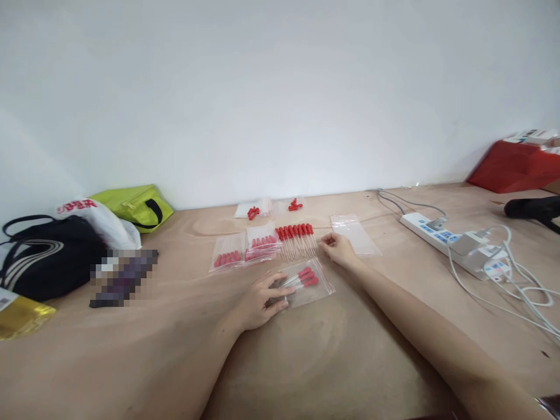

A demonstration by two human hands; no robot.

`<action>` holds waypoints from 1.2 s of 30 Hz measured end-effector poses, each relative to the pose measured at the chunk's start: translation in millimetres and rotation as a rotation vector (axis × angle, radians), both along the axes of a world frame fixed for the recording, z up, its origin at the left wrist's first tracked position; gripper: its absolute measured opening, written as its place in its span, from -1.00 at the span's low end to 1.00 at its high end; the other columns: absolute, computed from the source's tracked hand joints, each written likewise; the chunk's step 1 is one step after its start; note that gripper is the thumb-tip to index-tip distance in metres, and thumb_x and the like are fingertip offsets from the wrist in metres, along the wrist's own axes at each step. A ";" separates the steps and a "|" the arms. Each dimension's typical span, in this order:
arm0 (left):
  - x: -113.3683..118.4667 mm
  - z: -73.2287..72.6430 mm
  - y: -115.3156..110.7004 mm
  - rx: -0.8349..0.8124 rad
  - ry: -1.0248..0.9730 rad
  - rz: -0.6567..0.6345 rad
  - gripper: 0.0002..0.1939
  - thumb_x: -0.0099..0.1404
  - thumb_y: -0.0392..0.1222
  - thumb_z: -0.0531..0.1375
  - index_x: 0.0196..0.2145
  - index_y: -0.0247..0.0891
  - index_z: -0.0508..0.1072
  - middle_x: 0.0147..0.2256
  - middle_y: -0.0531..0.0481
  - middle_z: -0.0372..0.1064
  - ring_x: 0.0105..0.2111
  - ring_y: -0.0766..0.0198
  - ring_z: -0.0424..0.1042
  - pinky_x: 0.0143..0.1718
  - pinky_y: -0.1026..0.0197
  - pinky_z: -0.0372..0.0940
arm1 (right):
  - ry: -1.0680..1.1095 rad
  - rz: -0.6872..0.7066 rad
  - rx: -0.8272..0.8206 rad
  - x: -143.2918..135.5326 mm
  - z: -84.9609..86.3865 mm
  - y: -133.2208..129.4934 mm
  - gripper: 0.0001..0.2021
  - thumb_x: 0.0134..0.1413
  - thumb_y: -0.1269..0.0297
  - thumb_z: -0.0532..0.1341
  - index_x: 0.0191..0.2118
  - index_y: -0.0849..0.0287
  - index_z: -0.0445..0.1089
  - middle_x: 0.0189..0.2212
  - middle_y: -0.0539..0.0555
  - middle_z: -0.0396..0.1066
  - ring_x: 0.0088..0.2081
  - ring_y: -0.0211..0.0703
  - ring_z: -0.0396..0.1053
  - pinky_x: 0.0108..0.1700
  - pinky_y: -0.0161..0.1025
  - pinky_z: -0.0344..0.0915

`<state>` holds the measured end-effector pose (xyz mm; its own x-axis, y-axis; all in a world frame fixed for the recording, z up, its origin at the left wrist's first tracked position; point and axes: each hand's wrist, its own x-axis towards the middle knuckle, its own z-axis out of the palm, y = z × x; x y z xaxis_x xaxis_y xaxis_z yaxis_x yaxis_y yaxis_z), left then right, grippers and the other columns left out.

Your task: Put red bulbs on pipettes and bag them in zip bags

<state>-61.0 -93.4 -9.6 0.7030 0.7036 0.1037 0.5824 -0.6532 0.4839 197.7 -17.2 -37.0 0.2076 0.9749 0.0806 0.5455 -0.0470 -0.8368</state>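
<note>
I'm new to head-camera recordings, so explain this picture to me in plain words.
There is no machine here: these are a person's two bare hands, seen by a camera worn on the head, looking forward and down. On the brown, wood-like tabletop lies a row of thin, pale droppers with red bulbs. The left hand touches a clear, flat plastic bag containing a few more. The right hand is at the row's right end; whether it grips one is unclear. Farther right lies a long, white plastic power strip.

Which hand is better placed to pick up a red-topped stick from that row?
Probably the right hand: its fingertips are beside the red-topped sticks, while the left hand is at the nearest plastic bag.
</note>
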 end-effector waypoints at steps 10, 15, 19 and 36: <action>0.4 1.2 -0.9 0.003 -0.008 -0.007 -0.70 0.23 -0.15 0.07 -0.07 0.03 0.36 0.08 0.01 0.12 0.10 0.12 0.07 0.10 -0.02 0.03 | -0.117 -0.047 -0.158 -23.8 15.5 42.7 -0.94 -0.36 0.41 0.22 -0.61 0.22 0.32 -0.64 0.08 0.33 -0.51 -0.11 0.33 -0.52 -0.30 0.17; 0.1 0.2 -0.9 0.011 0.002 -0.011 -0.69 0.24 -0.14 0.07 -0.05 0.02 0.35 0.09 0.00 0.10 0.10 0.13 0.07 0.09 -0.01 0.04 | -0.066 -0.059 -0.202 -22.0 17.8 43.1 -0.76 -0.33 0.42 0.24 -0.36 0.28 0.37 -0.55 0.11 0.37 -0.51 -0.13 0.33 -0.55 -0.32 0.17; -0.7 -2.8 -0.2 0.023 0.014 -0.003 -0.68 0.24 -0.13 0.06 -0.04 0.00 0.33 0.10 0.00 0.09 0.10 0.13 0.06 0.10 -0.02 0.01 | 0.018 -0.047 -0.191 -6.2 18.0 31.7 -0.50 -0.22 0.36 0.23 -0.05 0.38 0.22 -0.41 0.17 0.39 -0.51 -0.20 0.32 -0.55 -0.34 0.18; -0.6 -3.9 1.7 0.036 0.023 0.002 -0.69 0.24 -0.14 0.06 -0.04 0.01 0.34 0.09 0.00 0.10 0.10 0.12 0.07 0.09 -0.04 0.02 | 0.668 0.070 0.067 3.7 5.4 -65.1 -0.22 -0.21 0.25 0.11 0.12 0.06 -0.39 -0.61 -0.23 0.14 -0.68 -0.38 0.18 -0.66 -0.41 0.15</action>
